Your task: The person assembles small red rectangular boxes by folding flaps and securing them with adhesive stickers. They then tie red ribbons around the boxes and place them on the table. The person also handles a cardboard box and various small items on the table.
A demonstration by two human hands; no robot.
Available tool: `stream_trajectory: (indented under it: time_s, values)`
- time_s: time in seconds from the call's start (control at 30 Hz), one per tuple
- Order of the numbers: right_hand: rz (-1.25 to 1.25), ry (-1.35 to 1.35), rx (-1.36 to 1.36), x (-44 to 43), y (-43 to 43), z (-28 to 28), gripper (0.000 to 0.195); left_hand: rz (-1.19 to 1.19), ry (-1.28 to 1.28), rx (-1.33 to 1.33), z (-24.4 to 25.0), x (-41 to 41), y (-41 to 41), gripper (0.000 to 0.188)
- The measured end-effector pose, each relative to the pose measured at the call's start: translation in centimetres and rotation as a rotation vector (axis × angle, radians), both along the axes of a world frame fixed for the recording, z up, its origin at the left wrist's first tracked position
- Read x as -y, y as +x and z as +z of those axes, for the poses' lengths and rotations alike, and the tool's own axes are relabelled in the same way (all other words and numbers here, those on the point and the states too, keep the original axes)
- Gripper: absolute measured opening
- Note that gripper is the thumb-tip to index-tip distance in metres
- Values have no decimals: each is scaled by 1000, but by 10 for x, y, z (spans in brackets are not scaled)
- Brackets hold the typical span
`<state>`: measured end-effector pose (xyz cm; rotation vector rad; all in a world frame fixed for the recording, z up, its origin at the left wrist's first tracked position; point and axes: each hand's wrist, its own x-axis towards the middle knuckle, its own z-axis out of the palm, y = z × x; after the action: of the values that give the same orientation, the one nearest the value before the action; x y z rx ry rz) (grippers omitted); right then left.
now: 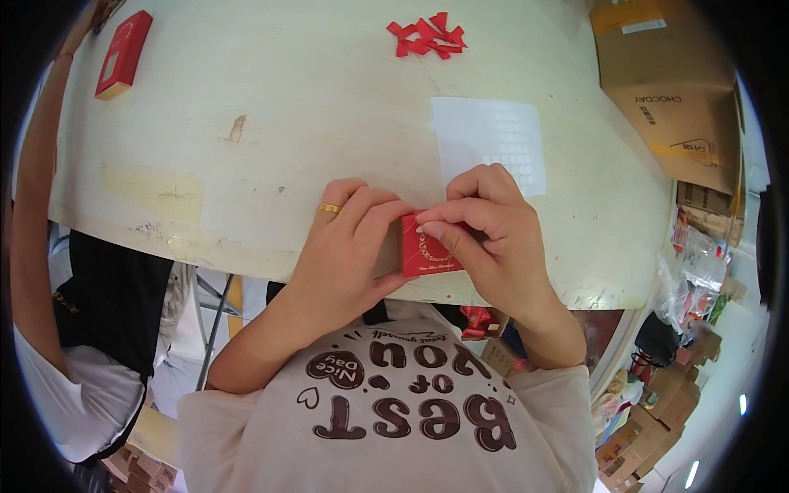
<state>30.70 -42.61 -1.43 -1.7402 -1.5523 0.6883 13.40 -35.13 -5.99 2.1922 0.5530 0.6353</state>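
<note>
A small red cardboard box with gold print lies at the table's near edge, in front of my body. My left hand, with a gold ring on one finger, grips its left side; the fingertips are at the far edge and the thumb at the near corner. Over the box, my right hand has its thumb and forefinger tips together at the upper left part of the top face. Whether something small is pinched there I cannot tell. Just beyond this hand lies a white sheet with rows of round clear stickers.
Several red ribbon bows lie at the far side of the table. A red box with a window is at the far left, near another person's arm. Cardboard cartons stand along the right edge.
</note>
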Motion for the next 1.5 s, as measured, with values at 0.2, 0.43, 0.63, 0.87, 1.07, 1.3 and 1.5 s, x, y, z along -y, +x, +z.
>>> stream_trajectory:
  time_s: [0.2, 0.43, 0.63, 0.87, 1.07, 1.3, 1.5]
  values:
    - [-4, -14, 45, -4, -4, -1, 12, 13, -21, 32, -3, 0, -1, 60]
    - [-76, -22, 31, -8, -12, -4, 17, -16, -16, 38, -4, -3, -1, 62]
    - [6, 195, 179, 0, -12, -8, 18, -4, -8, 33, -4, -2, -1, 61]
    - [12, 252, 391, 13, -2, -15, 22, 27, -55, 80, -1, -2, -1, 58]
    - [67, 431, 356, 13, -15, 10, 27, 69, -208, 258, 6, 1, -8, 62]
    - [61, 477, 356, 9, -32, 13, 30, 106, -71, 303, 16, 8, -10, 64]
    - [-44, 487, 342, 10, -37, 9, 29, 139, -26, 311, 17, 11, -7, 64]
